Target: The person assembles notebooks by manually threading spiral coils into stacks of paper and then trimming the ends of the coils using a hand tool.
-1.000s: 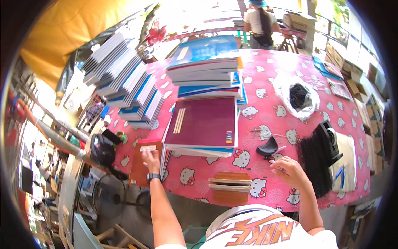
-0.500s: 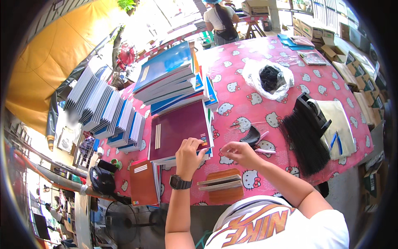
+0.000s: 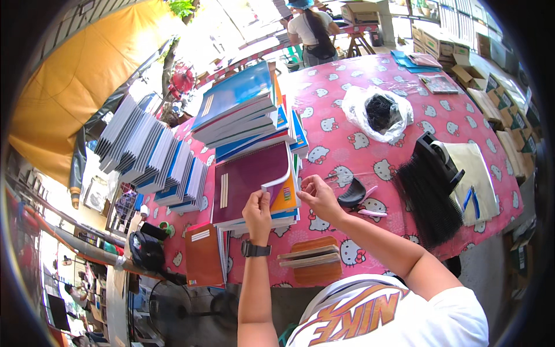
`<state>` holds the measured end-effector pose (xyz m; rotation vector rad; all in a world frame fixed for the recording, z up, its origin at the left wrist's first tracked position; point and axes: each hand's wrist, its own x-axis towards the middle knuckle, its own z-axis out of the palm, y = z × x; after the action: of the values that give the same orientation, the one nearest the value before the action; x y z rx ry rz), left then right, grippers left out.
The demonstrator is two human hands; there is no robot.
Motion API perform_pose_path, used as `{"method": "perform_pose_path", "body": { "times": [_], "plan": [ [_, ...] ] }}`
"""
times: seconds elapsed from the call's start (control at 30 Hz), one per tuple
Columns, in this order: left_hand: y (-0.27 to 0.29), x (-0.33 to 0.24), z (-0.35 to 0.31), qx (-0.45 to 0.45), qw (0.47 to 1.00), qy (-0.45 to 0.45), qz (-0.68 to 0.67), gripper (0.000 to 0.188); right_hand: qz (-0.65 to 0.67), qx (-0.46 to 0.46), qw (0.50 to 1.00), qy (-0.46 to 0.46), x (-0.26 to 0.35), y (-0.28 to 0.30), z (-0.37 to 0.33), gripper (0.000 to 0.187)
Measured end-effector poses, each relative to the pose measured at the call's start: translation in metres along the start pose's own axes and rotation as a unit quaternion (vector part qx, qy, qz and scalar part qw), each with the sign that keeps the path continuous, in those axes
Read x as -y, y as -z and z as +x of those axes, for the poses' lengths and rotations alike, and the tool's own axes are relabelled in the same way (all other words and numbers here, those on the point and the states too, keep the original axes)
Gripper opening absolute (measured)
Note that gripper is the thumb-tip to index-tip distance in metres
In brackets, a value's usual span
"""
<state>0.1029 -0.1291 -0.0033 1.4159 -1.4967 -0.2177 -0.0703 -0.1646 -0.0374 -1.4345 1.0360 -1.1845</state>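
A maroon spiral-bound notebook (image 3: 245, 179) lies on top of the front pile, its near right corner bent up. My left hand (image 3: 257, 211), wearing a black watch, pinches that lifted corner between thumb and fingers. Under it shows an orange notebook cover (image 3: 287, 196). My right hand (image 3: 318, 195) is at the pile's right edge, fingers curled together with the tips close to the orange cover; whether something thin is between them is hidden. Behind stands a taller pile topped by a blue notebook (image 3: 234, 98).
Left are rows of stacked notebooks (image 3: 153, 153) and a brown notebook (image 3: 203, 254). Wooden strips (image 3: 309, 259) lie in front. Rightward are a black curved tool (image 3: 352, 194), black coils (image 3: 428, 196), blue-handled pliers (image 3: 471, 199) and a white plastic bag (image 3: 352, 110). Someone (image 3: 315, 32) sits at the back.
My left hand has bent up the maroon notebook's corner, exposing the orange cover. My right hand has moved left and up to the pile's edge. The whole view has shifted slightly.
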Motion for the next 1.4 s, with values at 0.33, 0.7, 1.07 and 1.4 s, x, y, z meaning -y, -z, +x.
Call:
{"method": "perform_pose_path", "body": {
  "times": [0.33, 0.7, 1.07, 1.4],
  "plan": [
    [-0.01, -0.003, 0.006, -0.294, 0.95, 0.04, -0.101, 0.032, -0.296, 0.024, 0.951, 0.085, 0.041, -0.01, 0.01, 0.04],
    [-0.008, -0.011, -0.002, -0.166, 0.97, -0.156, 0.081, 0.015, 0.093, 0.103, 0.986, -0.097, 0.017, -0.025, 0.042, 0.026],
    [-0.013, -0.024, -0.023, 0.036, 0.987, -0.141, 0.069, 0.008, 0.111, -0.08, 0.99, -0.037, 0.085, 0.197, -0.104, 0.03],
    [0.055, -0.074, -0.039, 0.16, 0.912, 0.048, -0.373, 0.084, -0.089, -0.027, 0.995, 0.038, 0.059, 0.164, -0.134, 0.016]
  ]
}}
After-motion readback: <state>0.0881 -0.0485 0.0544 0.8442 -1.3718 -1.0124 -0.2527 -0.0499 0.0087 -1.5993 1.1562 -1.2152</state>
